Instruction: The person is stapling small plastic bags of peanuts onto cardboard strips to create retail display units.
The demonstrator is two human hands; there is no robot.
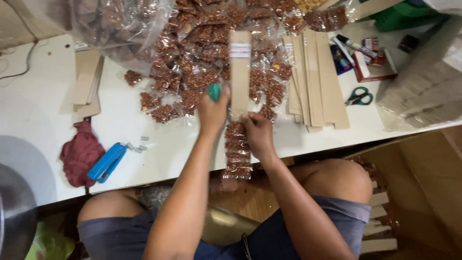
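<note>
A green stapler (215, 91) is gripped in the closed left hand (213, 111). The cardboard strip (239, 72) is pinched at its near end by the right hand (259, 135). The strip's long axis runs straight away across the white table (38, 110), with small peanut packets (237, 151) hung along its near part, over the table edge.
</note>
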